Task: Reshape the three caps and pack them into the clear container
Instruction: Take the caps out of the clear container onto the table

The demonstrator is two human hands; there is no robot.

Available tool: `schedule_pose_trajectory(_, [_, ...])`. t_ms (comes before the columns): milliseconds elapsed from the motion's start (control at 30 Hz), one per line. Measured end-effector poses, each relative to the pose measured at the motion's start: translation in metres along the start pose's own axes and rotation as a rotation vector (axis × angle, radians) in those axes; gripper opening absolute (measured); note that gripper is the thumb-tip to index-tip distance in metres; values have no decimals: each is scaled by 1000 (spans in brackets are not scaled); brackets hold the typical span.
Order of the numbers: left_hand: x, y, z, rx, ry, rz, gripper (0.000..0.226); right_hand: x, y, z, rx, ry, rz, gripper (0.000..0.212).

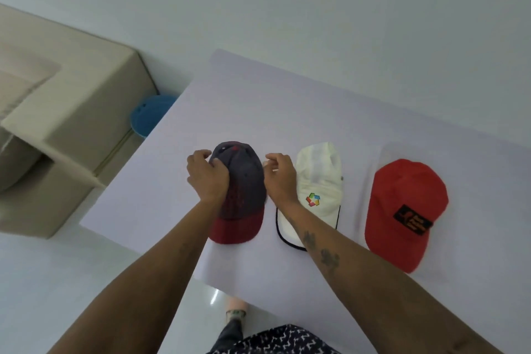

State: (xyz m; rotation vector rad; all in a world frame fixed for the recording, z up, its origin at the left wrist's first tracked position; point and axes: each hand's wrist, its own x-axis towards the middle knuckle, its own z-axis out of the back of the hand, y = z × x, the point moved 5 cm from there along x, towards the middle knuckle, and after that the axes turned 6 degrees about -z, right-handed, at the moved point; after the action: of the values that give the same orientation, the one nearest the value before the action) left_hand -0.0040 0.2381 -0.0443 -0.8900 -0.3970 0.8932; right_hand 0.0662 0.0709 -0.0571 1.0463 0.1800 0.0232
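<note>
Reaching over the white table (pixel 316 112), the person works on the dark cap with the maroon brim (pixel 244 181), leftmost of three in a row. The left hand (pixel 207 178) presses curled fingers on the crown's left side; the right hand (pixel 280 178) hovers loosely curled, holding nothing, just beside the crown. The white cap (pixel 319 181) lies just beside that wrist, the red cap (pixel 402 210) further right. No clear container shows. One-sided pressure could crease the crown, and the right forearm might drag the white cap's brim.

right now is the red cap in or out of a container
Out. The red cap lies on the table, crown up, beside the white cap.
</note>
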Motion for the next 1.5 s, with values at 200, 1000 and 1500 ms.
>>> schedule_pose_trajectory(200, [-36, -94, -69, -84, 157, -223, 32, 7, 3, 110, 161, -255, 89, 17])
schedule_pose_trajectory(1000, [-237, -145, -286, 69, 1012, -383, 52, -35, -209, 289, 192, -428, -477, 46])
schedule_pose_trajectory(1500, [-143, -256, -171, -426, 564, -470, 49, 19, 1, 304, 172, -662, 19, 30])
